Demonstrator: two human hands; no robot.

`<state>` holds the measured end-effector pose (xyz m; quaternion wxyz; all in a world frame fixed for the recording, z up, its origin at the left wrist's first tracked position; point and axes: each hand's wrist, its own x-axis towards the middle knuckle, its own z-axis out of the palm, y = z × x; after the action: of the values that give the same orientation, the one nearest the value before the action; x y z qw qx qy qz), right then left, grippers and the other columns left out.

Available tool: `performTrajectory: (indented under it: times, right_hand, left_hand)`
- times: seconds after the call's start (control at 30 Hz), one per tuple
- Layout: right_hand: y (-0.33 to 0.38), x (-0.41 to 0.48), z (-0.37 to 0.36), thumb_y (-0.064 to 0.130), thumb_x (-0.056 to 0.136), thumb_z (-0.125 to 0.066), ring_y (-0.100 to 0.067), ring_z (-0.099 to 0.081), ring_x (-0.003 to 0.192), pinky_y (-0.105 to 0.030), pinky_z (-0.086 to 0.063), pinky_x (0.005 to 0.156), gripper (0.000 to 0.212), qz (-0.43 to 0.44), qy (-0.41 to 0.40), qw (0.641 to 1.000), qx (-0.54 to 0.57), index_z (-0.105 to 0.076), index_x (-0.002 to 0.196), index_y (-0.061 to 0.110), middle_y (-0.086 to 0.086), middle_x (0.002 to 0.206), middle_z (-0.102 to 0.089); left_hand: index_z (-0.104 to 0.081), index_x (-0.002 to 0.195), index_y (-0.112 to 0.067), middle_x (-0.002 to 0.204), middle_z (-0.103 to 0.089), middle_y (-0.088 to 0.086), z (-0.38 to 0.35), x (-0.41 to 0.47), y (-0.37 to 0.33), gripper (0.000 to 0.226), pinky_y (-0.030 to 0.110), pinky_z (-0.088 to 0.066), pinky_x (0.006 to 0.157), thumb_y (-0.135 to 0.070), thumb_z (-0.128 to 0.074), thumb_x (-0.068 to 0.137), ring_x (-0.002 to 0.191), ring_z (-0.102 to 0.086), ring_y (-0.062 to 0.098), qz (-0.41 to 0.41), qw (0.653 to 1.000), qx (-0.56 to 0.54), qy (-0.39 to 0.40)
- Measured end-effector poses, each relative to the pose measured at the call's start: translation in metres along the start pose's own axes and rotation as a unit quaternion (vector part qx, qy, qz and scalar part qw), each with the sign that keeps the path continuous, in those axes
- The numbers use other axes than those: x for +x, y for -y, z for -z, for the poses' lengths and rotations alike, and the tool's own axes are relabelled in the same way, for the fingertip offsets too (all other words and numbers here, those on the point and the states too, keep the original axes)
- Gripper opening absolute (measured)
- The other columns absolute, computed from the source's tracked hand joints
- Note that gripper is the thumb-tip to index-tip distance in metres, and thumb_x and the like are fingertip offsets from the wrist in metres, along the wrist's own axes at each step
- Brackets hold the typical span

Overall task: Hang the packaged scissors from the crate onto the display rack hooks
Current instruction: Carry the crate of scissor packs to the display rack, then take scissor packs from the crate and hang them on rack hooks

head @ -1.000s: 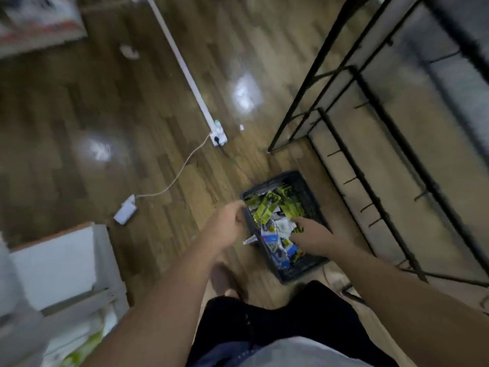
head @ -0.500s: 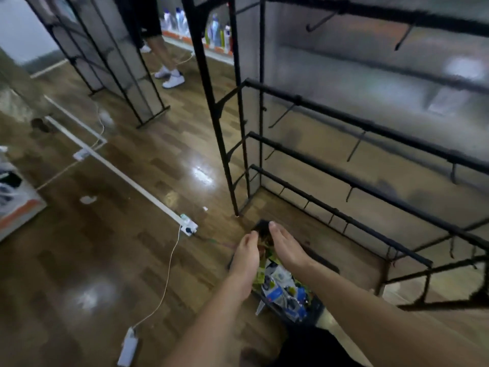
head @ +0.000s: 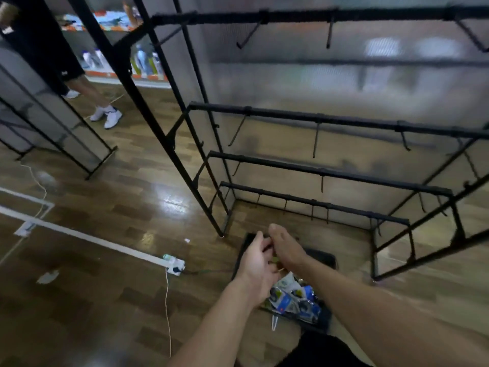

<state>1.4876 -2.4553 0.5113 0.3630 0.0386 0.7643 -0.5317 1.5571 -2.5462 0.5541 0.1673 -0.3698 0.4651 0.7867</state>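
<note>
Both hands meet over the far end of the crate: my left hand [head: 256, 263] has its fingers curled in toward the right hand [head: 287, 247], whose fingers point away from me, the two touching or nearly so. A sliver of yellow-green packaging [head: 275, 260] shows between them, but from this view I cannot tell which of the hands grips it, or whether either truly does.

Below my wrists sits the black crate [head: 326, 258] on the wooden floor [head: 105, 300], with the packaged scissors [head: 291, 300] lying in a loose heap of blue, white and dark packs at its near end. One pale pack tip [head: 275, 323] pokes over the near rim.

Just beyond the crate stands the display rack [head: 317, 119], a black frame with horizontal bars stepped one above another against a pale, blurred back panel. Thin hooks [head: 315, 140] hang from the bars; those I can make out are bare.

To the left, a white power strip [head: 174, 264] lies on the floor at the end of a long white strip [head: 79, 234], with a thin cord [head: 167, 313] trailing toward me. Farther left is a second black rack [head: 66, 144], and behind it another person's legs in white shoes [head: 107, 116], near a low shelf of bottles [head: 144, 62].
</note>
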Motion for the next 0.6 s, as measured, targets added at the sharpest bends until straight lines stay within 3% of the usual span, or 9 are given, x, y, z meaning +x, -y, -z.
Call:
performTrajectory:
  times: [0.07,0.1,0.17,0.27,0.37,0.5,0.6]
  right_hand:
    - [-0.012,0.008,-0.002,0.067,0.103,-0.020,-0.032,-0.045,0.140,-0.046,-0.032,0.119,0.073,-0.063,-0.098,0.993,0.009,-0.039,0.153,0.017,-0.013,0.153,-0.048]
    - [-0.014,0.008,-0.006,0.062,0.105,-0.019,-0.031,-0.040,0.144,-0.042,-0.030,0.117,0.072,-0.076,-0.123,0.989,-0.012,-0.035,0.156,0.013,-0.014,0.157,-0.042]
    - [-0.015,-0.003,-0.017,0.059,0.106,-0.018,-0.027,-0.045,0.140,-0.036,-0.034,0.110,0.069,-0.066,-0.138,0.986,-0.064,-0.040,0.154,0.014,-0.011,0.155,-0.046]
    - [-0.022,-0.020,-0.032,0.054,0.109,-0.020,-0.024,-0.039,0.146,-0.032,-0.032,0.111,0.063,-0.038,-0.124,0.980,-0.150,-0.041,0.155,0.016,-0.005,0.159,-0.042]
    - [-0.038,-0.038,-0.038,0.054,0.108,-0.026,-0.023,-0.019,0.156,-0.037,-0.021,0.123,0.062,-0.046,-0.084,0.966,-0.240,-0.030,0.160,0.019,-0.002,0.169,-0.023]
    - [-0.056,-0.069,-0.029,0.058,0.106,-0.032,-0.025,-0.023,0.154,-0.039,-0.027,0.120,0.068,-0.066,-0.086,0.948,-0.299,-0.026,0.162,0.019,-0.003,0.168,-0.025]
    - [-0.067,-0.089,-0.019,0.059,0.105,-0.035,-0.025,-0.025,0.154,-0.039,-0.029,0.120,0.070,-0.072,-0.103,0.945,-0.300,-0.026,0.162,0.019,-0.003,0.168,-0.026]
  left_hand:
    - [-0.059,0.121,-0.029,0.126,-0.067,0.007,0.015,-0.004,-0.006,0.032,0.047,-0.056,0.098,-0.050,-0.038,0.108,0.111,-0.068,0.030,-0.023,0.994,0.108,0.000]
    - [-0.059,0.117,-0.031,0.124,-0.067,0.005,0.026,-0.006,-0.008,0.025,0.047,-0.055,0.096,-0.047,-0.041,0.108,0.110,-0.067,0.029,-0.047,0.983,0.179,-0.007]
    - [-0.056,0.127,-0.029,0.135,-0.063,0.003,0.054,-0.003,-0.012,0.027,0.042,-0.052,0.101,-0.044,-0.049,0.106,0.117,-0.062,0.024,-0.090,0.942,0.323,0.013]
    - [-0.039,0.154,-0.023,0.153,-0.050,0.001,0.089,0.006,-0.019,0.056,0.034,-0.041,0.112,-0.045,-0.050,0.104,0.137,-0.050,0.022,-0.128,0.822,0.555,0.012]
    - [-0.036,0.156,-0.021,0.155,-0.048,0.002,0.106,0.003,-0.027,0.058,0.038,-0.042,0.113,-0.041,-0.050,0.103,0.139,-0.049,0.025,-0.158,0.716,0.679,0.034]
    - [-0.052,0.132,-0.020,0.130,-0.063,0.004,0.104,0.004,-0.031,0.034,0.042,-0.053,0.095,-0.035,-0.051,0.101,0.115,-0.062,0.028,-0.165,0.582,0.794,0.059]
    - [-0.057,0.104,-0.021,0.105,-0.069,0.003,0.093,0.000,-0.025,0.015,0.039,-0.055,0.082,-0.032,-0.047,0.104,0.097,-0.066,0.028,-0.185,0.548,0.814,0.055]
